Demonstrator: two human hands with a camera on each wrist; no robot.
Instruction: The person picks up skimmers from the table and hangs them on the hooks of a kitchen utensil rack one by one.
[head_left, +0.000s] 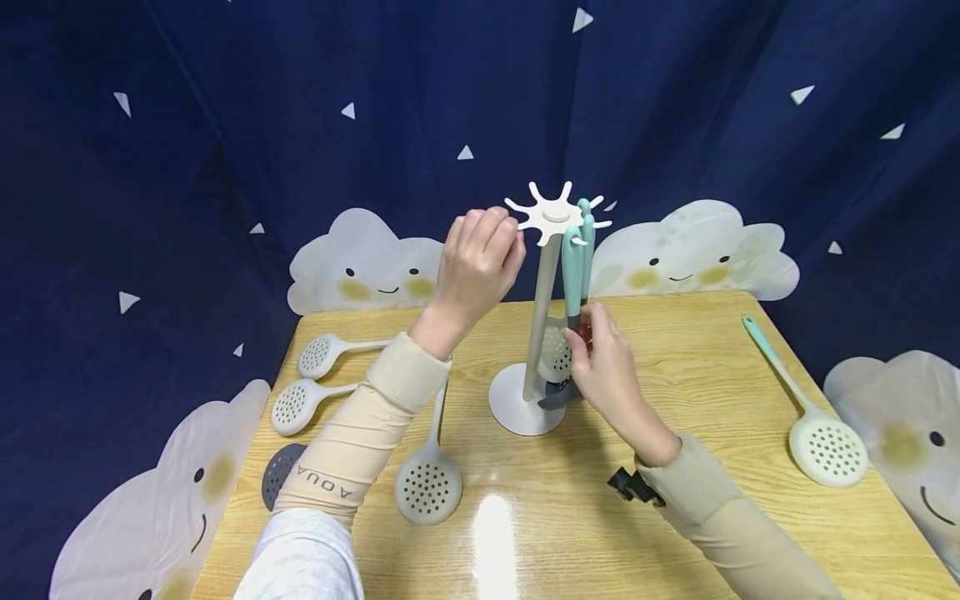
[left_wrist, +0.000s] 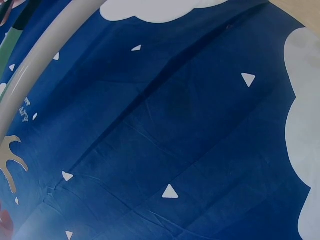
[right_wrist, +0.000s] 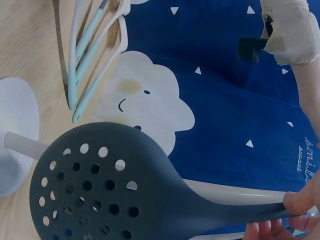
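A white rack [head_left: 537,317] has a round base and a star of hooks on top. Several utensils with mint handles hang on its right side. My right hand [head_left: 607,358] pinches the neck of a dark grey skimmer [head_left: 558,398], whose mint handle [head_left: 572,271] hangs from a hook. The right wrist view shows that skimmer's perforated head [right_wrist: 110,185] close up, thumb above the neck and fingers below. Raised at the rack's upper left, my left hand [head_left: 480,258] is bent at the fingers, right by the hooks [left_wrist: 10,162]; its fingertips are hidden.
Light grey skimmers [head_left: 318,357] [head_left: 296,407] [head_left: 429,486] lie on the wooden table's left half, with a dark skimmer [head_left: 281,471] partly behind my left sleeve. Another light skimmer [head_left: 827,452] lies near the right edge. A blue curtain [head_left: 450,83] hangs behind.
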